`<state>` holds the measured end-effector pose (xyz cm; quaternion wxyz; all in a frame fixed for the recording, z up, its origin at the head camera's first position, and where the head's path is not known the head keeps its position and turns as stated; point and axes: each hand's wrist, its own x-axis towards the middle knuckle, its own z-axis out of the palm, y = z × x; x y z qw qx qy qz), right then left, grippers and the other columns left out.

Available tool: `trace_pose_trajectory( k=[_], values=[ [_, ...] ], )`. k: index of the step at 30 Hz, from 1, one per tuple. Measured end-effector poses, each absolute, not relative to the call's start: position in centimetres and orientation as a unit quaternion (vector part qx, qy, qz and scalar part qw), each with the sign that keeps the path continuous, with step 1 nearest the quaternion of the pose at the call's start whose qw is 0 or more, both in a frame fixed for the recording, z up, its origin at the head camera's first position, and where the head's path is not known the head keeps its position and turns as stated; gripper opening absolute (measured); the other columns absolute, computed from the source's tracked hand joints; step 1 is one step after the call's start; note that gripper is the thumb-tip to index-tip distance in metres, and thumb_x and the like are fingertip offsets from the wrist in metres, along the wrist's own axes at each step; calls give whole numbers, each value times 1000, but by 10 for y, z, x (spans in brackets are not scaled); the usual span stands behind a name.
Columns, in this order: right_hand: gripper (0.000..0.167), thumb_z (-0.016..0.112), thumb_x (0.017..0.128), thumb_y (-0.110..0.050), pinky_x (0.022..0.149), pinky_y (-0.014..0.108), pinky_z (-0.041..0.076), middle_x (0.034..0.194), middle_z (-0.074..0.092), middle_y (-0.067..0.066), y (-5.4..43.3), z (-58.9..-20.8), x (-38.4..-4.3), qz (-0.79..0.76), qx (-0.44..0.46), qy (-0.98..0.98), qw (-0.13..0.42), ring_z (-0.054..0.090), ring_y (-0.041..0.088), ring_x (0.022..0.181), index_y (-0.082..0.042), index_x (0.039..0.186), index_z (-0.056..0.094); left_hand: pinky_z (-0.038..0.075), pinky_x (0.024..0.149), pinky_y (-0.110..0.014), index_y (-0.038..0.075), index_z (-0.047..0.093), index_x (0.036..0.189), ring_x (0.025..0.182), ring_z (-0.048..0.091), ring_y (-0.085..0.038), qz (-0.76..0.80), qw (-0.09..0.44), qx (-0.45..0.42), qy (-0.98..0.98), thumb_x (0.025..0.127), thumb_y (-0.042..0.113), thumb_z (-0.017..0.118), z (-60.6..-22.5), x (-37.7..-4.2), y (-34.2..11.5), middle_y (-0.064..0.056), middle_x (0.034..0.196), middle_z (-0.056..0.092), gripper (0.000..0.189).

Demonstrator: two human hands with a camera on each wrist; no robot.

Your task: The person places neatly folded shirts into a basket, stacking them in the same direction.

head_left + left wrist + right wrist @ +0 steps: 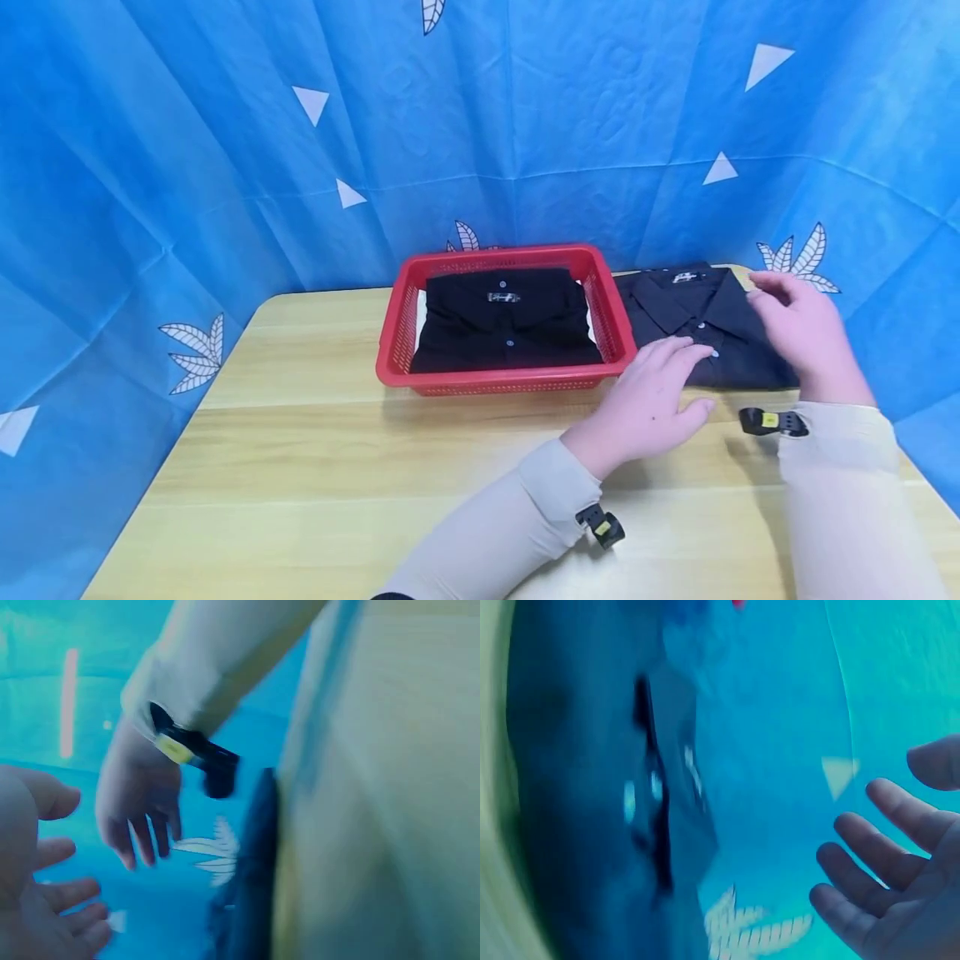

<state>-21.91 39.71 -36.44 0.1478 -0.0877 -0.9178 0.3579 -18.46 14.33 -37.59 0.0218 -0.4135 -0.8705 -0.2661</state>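
Blue curtain, printed with white leaves and triangles, across the upper frame; wood-grained table below. At centre, a red basket, long axis left to right, with a black shirt flat inside. Just right and lower, the left hand, fingers extended and apart, fingertips over the near edge of a folded dark shirt; contact unclear. Right of centre, beside the basket, that folded dark shirt: collar toward the top of the frame, buttons running down, long axis left to right. Farthest right, by the shirt's right end, the right hand, fingers apart and loosely bent.
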Motion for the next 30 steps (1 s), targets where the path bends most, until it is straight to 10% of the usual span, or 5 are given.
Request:
trace_pose_trajectory(
  k=[5,11,17,30],
  values=[
    [64,41,105,-44,99,46,37,150,42,27,434,-376,-209,373,-152,-909,110,37,46,133,-3,152,42,20,121,-38,32,34,157,153,8,-13,-287,-15,-362,-887,99,45,56,-391,-185,161,6,165,22,63],
    [73,37,103,-51,115,64,19,163,20,25,458,-396,-202,418,-191,-886,63,16,50,147,-4,158,29,30,116,-55,37,35,156,154,11,-25,-384,-60,-229,-893,94,42,66,-415,-186,172,-3,168,14,69],
    [75,37,103,-51,119,61,13,166,11,21,464,-410,-205,448,-224,-863,58,7,45,150,-7,161,21,42,109,-48,30,37,156,145,35,-21,-496,-75,-116,-858,93,33,70,-430,-201,175,6,157,39,72],
    [81,40,104,-47,113,67,20,160,8,36,476,-417,-197,429,-235,-872,0,10,57,145,8,157,13,36,114,-46,24,53,141,140,39,-15,-671,-49,22,-739,87,21,77,-438,-206,188,6,149,44,59]
  ],
)
